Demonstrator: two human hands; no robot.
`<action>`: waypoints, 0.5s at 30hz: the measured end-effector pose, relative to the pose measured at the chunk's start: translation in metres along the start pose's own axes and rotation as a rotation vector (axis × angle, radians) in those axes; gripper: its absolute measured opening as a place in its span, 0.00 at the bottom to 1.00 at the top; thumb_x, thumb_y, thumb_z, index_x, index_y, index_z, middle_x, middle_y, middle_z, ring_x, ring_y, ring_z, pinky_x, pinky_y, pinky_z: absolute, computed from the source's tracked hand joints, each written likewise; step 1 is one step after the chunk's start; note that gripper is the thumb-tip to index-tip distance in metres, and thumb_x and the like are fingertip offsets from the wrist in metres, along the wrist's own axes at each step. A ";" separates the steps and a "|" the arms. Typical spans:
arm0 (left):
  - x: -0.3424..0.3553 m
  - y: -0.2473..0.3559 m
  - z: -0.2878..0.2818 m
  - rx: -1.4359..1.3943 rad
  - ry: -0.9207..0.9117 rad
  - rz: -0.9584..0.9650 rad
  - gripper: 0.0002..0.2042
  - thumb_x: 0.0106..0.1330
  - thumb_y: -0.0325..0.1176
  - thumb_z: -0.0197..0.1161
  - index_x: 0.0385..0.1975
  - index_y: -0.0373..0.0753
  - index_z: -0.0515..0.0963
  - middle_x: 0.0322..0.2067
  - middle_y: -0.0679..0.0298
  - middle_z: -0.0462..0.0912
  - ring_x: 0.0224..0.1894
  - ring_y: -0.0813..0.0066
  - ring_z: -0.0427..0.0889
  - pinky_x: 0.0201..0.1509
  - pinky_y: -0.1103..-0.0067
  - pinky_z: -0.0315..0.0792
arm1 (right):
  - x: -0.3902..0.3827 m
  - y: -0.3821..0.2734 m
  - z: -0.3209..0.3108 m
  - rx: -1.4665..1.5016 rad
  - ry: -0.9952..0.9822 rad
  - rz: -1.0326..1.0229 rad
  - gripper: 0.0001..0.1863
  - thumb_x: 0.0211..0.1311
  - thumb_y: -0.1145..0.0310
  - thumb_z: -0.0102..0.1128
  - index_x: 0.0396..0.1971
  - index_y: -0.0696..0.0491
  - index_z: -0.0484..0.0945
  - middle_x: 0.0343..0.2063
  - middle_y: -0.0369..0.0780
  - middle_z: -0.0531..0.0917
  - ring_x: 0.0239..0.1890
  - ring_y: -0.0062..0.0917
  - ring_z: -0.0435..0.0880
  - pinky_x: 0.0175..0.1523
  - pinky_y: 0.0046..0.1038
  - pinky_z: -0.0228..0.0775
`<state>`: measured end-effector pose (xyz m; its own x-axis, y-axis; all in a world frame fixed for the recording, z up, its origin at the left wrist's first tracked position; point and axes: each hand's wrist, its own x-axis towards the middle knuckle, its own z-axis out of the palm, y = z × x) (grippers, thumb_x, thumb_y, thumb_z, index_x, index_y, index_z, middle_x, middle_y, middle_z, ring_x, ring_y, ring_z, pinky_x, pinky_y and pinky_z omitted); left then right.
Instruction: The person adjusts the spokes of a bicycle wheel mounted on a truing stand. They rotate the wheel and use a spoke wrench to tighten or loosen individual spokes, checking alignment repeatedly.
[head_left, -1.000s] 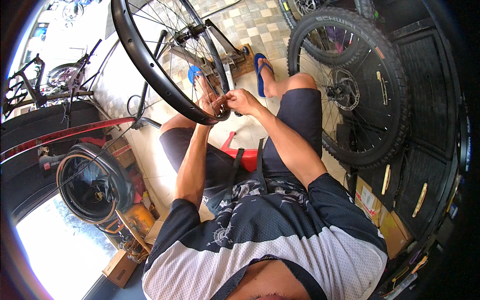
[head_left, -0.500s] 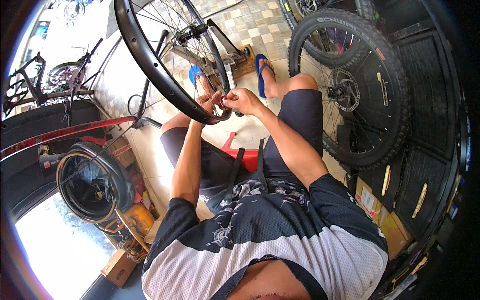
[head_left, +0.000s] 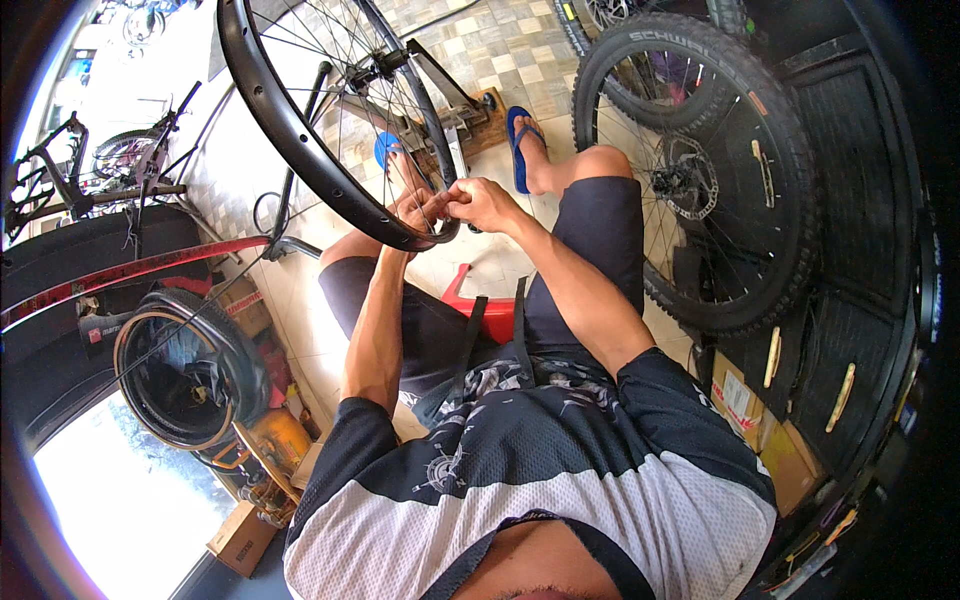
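Observation:
A black bicycle wheel rim [head_left: 288,135] without a tyre stands upright in a metal truing stand [head_left: 448,88], its thin spokes running to a dark hub [head_left: 378,68]. My left hand [head_left: 420,208] reaches among the spokes at the near end of the rim, fingers bent and pinched together. From the other side my right hand [head_left: 482,204] meets it, thumb and fingertips closed at the rim's inner edge. The fingertips of both hands nearly touch. Whatever lies between them is too small and covered to make out.
A wheel with a knobbly tyre [head_left: 775,235] leans against black cabinets on the right. A red seat [head_left: 497,318] shows between my legs. On the left are a red frame tube [head_left: 150,268], a stack of tyres [head_left: 135,375] and a cardboard box [head_left: 242,537].
The rim's near end has shifted slightly left. My hands have changed their pinch at the rim, and a small reddish thing seen between the fingertips before is now hidden.

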<state>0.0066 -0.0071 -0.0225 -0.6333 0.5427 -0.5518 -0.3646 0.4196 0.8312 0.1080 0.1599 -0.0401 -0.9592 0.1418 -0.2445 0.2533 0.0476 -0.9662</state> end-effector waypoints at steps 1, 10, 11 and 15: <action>0.001 -0.002 0.001 0.019 0.012 0.036 0.17 0.70 0.41 0.70 0.23 0.45 0.71 0.18 0.75 0.69 0.18 0.85 0.63 0.22 0.82 0.55 | 0.001 0.004 0.002 0.029 -0.003 0.017 0.15 0.59 0.61 0.66 0.39 0.57 0.83 0.32 0.44 0.89 0.34 0.33 0.88 0.42 0.32 0.77; 0.001 -0.004 0.017 0.152 0.189 0.299 0.18 0.70 0.43 0.69 0.20 0.42 0.73 0.16 0.74 0.66 0.17 0.82 0.63 0.22 0.78 0.56 | 0.015 0.028 0.011 0.089 -0.077 0.086 0.13 0.66 0.73 0.60 0.48 0.63 0.81 0.37 0.38 0.88 0.38 0.17 0.84 0.45 0.22 0.77; -0.001 -0.001 0.017 0.150 0.194 0.312 0.19 0.70 0.44 0.68 0.20 0.42 0.73 0.15 0.74 0.66 0.17 0.82 0.64 0.22 0.79 0.56 | 0.014 0.027 0.010 0.165 -0.097 0.028 0.14 0.66 0.73 0.61 0.48 0.63 0.81 0.38 0.38 0.88 0.38 0.17 0.84 0.45 0.22 0.77; -0.009 0.011 0.010 -0.144 0.244 0.038 0.20 0.71 0.49 0.66 0.21 0.43 0.74 0.13 0.74 0.67 0.16 0.83 0.67 0.18 0.82 0.57 | 0.007 0.016 0.003 0.390 -0.043 0.116 0.13 0.64 0.69 0.65 0.43 0.62 0.82 0.38 0.39 0.89 0.37 0.19 0.84 0.45 0.24 0.76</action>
<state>0.0145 0.0001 -0.0089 -0.7874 0.3580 -0.5019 -0.4198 0.2849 0.8618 0.1052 0.1590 -0.0579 -0.9334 0.0822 -0.3492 0.3020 -0.3456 -0.8885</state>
